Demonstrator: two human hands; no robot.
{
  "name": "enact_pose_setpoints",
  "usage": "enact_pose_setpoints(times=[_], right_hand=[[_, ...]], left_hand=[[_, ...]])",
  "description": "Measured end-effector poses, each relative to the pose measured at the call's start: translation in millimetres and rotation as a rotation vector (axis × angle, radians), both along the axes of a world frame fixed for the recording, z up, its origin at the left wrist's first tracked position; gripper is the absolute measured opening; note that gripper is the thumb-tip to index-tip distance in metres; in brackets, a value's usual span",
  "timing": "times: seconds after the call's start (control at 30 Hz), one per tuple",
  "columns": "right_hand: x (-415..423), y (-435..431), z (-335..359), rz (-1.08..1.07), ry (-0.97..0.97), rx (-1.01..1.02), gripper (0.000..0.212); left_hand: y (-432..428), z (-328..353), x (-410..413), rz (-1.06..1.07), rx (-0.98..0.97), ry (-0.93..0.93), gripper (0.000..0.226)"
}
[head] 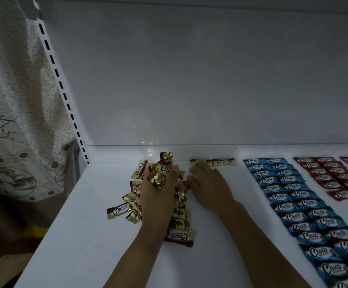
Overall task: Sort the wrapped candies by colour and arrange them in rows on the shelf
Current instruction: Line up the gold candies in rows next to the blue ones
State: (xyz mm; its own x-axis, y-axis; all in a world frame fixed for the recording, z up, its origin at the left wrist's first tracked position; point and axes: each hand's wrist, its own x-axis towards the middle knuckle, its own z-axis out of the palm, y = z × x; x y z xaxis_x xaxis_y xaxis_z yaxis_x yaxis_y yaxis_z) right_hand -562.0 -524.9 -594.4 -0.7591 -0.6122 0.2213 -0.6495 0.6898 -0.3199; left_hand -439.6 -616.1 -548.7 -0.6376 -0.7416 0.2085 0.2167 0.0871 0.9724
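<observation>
Presently, left hand (158, 192): you grip a bunch of gold candies (162, 170) over the loose gold pile (131, 204) on the shelf (86, 235).
Right hand (207, 183): your straight fingers (201, 168) touch the back-row gold candy (200, 162).

One head-worn wide-angle view looks forward and down from the front edge of the white shelf (81, 235), close above it and facing the back panel (189, 80). The shelf's left edge and slotted post (65, 96) are in frame; the right side runs out of view.
</observation>
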Motion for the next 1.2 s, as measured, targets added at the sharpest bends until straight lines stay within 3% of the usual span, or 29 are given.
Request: enact_pose_setpoints(times=[0.13,0.23,0.43,0.5,0.57,0.6,0.67,0.73,0.87,1.03,1.2], right_hand=[[-6,5,5,-0.133,0.051,-0.165,0.042],[-13,17,7,-0.325,0.02,-0.037,0.054],[-12,21,7,-0.295,-0.056,0.03,0.056],[-12,21,7,-0.297,0.037,-0.04,0.048],[-6,21,16,-0.266,0.114,-0.266,0.032],[2,21,26,-0.222,0.019,-0.448,0.022],[24,16,49,-0.004,-0.435,-0.791,0.014],[39,10,62,0.232,-0.761,-0.908,0.022],[47,1,59,0.339,-0.651,-0.856,0.026],[43,1,51,0.227,-0.598,-0.892,0.004],[35,7,55,-0.004,-0.717,-1.091,0.009]], left_hand=[[-3,-1,-1,-0.008,0.017,-0.014,0.028],[-2,1,0,-0.009,0.057,-0.001,0.03],[-1,3,2,-0.068,0.073,0.002,0.029],[1,6,4,-0.13,0.14,-0.005,0.025],[1,9,5,-0.209,0.233,-0.009,0.023],[1,11,6,-0.244,0.266,0.008,0.024],[0,12,6,-0.275,0.278,0.04,0.025],[-1,11,7,-0.267,0.272,0.03,0.022],[-3,5,6,-0.242,0.224,0.016,0.033],[-2,6,5,-0.265,0.113,0.016,0.029],[-4,4,5,-0.205,0.135,-0.023,0.024]])
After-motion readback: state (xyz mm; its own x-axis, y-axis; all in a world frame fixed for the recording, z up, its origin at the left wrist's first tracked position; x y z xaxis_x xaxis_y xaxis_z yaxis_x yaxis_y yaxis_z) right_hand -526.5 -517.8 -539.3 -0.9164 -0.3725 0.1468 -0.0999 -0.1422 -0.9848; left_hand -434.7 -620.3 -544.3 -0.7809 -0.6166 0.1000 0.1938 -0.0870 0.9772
